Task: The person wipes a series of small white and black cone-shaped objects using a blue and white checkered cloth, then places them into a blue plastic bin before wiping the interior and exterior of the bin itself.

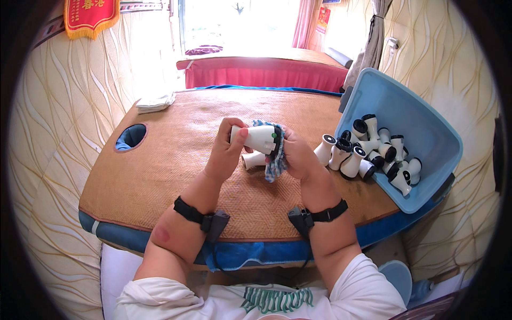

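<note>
My left hand (228, 148) grips the narrow end of a white handheld device (258, 138) with a black rim and a green dot near its wide end. A blue and white fluffy cloth (275, 170) is in my right hand (296, 154), pressed against the device's black end; my right fingers are partly hidden behind it. Below the held device, a second white device (253, 161) lies on the woven mat (180, 172), partly covered by the cloth. Several similar white and black devices (352, 162) stand and lie at the right, beside and in a tilted blue plastic bin (432, 128).
The mat covers a massage table with a face hole (131, 137) at the left. A folded white cloth (155, 103) lies at the back left corner. Beyond stands another table with a red skirt (260, 76). A light blue bucket (396, 280) is at the lower right.
</note>
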Demonstrator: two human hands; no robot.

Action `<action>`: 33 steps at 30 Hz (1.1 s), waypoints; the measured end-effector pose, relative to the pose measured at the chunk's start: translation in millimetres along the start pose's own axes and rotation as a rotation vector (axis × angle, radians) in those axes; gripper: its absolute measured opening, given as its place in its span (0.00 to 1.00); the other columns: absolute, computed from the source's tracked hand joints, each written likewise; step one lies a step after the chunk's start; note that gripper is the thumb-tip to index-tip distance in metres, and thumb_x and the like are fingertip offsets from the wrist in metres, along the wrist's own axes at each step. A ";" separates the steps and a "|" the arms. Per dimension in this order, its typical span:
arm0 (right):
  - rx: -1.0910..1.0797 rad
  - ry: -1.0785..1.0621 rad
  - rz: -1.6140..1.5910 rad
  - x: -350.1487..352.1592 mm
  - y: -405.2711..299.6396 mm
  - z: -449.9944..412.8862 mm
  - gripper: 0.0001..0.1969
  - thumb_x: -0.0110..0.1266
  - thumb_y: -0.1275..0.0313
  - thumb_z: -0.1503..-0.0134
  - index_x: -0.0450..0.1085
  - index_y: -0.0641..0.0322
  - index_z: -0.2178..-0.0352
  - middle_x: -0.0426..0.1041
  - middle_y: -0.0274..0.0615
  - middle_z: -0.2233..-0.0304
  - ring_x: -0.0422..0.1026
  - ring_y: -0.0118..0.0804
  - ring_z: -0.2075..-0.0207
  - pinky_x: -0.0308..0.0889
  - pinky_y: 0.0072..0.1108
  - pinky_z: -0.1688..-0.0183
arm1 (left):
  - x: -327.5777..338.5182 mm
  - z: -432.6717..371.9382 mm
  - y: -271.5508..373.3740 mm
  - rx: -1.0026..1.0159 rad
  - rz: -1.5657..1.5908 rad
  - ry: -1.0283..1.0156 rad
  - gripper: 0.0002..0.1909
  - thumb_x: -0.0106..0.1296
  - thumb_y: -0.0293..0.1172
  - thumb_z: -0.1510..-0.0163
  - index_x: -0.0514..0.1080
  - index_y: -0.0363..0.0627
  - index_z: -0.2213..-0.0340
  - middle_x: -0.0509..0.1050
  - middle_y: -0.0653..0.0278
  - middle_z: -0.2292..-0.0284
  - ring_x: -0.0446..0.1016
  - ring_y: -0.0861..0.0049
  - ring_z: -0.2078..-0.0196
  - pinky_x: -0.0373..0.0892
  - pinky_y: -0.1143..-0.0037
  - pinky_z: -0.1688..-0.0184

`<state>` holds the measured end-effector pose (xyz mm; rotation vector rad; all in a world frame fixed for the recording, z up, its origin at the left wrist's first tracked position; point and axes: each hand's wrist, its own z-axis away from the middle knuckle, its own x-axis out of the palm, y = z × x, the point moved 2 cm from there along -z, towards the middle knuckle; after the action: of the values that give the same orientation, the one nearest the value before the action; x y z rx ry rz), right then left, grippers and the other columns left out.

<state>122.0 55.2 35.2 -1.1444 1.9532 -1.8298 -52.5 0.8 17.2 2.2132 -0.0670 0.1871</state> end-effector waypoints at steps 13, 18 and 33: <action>-0.885 -0.050 1.130 30.6 -23.3 22.6 0.20 0.49 0.89 0.56 0.71 0.62 0.59 0.74 0.51 0.60 0.73 0.54 0.58 0.70 0.34 0.54 | -14.1 -1.4 -4.3 -0.766 0.287 -0.132 0.14 0.44 0.45 0.37 0.67 0.47 0.65 0.70 0.69 0.75 0.64 0.86 0.81 0.62 0.83 0.81; -0.608 0.064 0.922 19.2 -14.7 15.7 0.19 0.48 0.87 0.53 0.69 0.65 0.57 0.73 0.48 0.59 0.74 0.45 0.57 0.70 0.30 0.54 | 1.9 -2.5 -0.5 -0.415 0.180 0.143 0.08 0.48 0.36 0.37 0.67 0.46 0.65 0.69 0.71 0.73 0.64 0.90 0.76 0.63 0.84 0.76; -0.578 0.195 0.886 12.7 -5.5 8.6 0.15 0.51 0.83 0.49 0.70 0.64 0.57 0.76 0.50 0.65 0.77 0.42 0.65 0.73 0.26 0.60 | -1.4 -2.4 15.1 -0.322 0.065 0.092 0.14 0.46 0.44 0.36 0.67 0.45 0.65 0.69 0.68 0.75 0.65 0.84 0.78 0.63 0.81 0.75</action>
<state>121.1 40.8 42.8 -0.0784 2.5810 -0.9560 -55.9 -6.5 30.3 1.8808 -0.1111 0.2930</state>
